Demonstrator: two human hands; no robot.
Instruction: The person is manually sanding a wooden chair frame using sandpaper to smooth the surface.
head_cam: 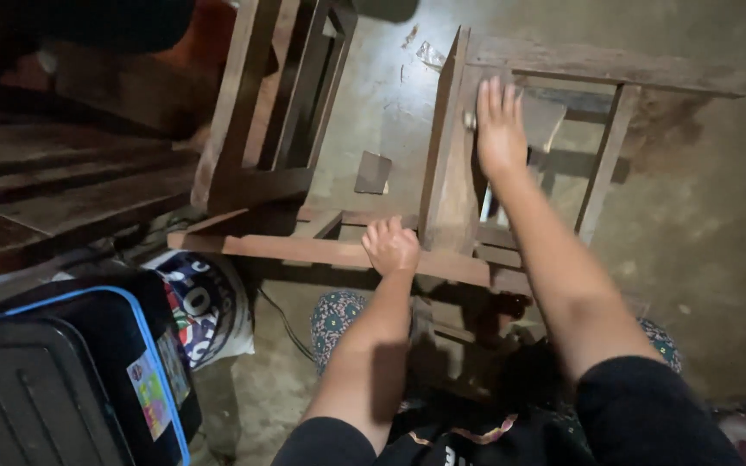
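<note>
A wooden furniture frame (442, 164) lies tipped on the concrete floor in front of me, its rails and legs pointing away. My left hand (390, 246) is closed around a lower horizontal rail (304, 250) of the frame. My right hand (501, 129) rests flat with fingers stretched out against an upright board of the frame, next to a small pale block (546, 121). Whether anything lies under the right palm is hidden.
A second wooden frame (261, 103) stands to the left, beside stacked dark planks (62, 181). A black case with blue edging (71, 371) and a printed sack (209, 302) sit at lower left. A small flat wood piece (373, 173) lies on the floor.
</note>
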